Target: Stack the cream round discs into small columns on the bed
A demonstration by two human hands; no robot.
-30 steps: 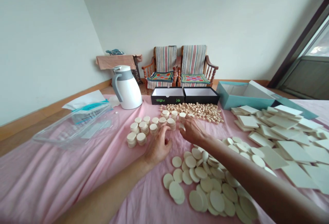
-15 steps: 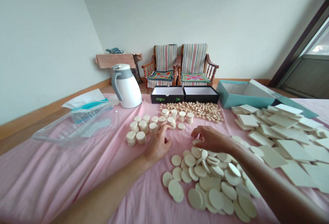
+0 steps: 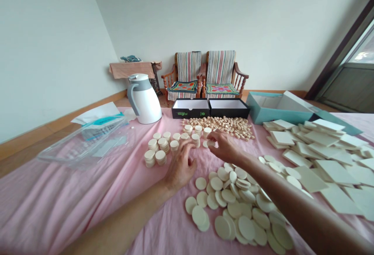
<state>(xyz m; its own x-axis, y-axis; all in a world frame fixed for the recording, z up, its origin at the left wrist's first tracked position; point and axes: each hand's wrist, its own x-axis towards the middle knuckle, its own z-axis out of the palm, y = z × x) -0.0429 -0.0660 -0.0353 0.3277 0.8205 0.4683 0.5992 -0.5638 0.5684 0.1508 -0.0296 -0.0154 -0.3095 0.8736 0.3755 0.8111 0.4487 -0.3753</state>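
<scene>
My right hand (image 3: 223, 146) reaches forward over the pink cloth, fingers pinched on a pale round disc (image 3: 210, 143) just above a single disc lying near the stacks. My left hand (image 3: 180, 166) rests on the cloth beside it, fingers spread and touching nothing I can make out. In front of both hands stand several short stacks of round discs (image 3: 163, 146). A loose heap of the same discs (image 3: 239, 204) lies under my right forearm.
A white jug (image 3: 143, 99) stands at the back left. Two black boxes (image 3: 210, 108) and a pile of small wooden pegs (image 3: 224, 124) lie behind the stacks. A teal box (image 3: 271, 108) and square pale tiles (image 3: 327, 157) fill the right. A clear plastic container (image 3: 84, 142) sits left.
My right hand went back to the loose heap, took a disc, and has come forward again to the stacks. My left hand has stayed in place.
</scene>
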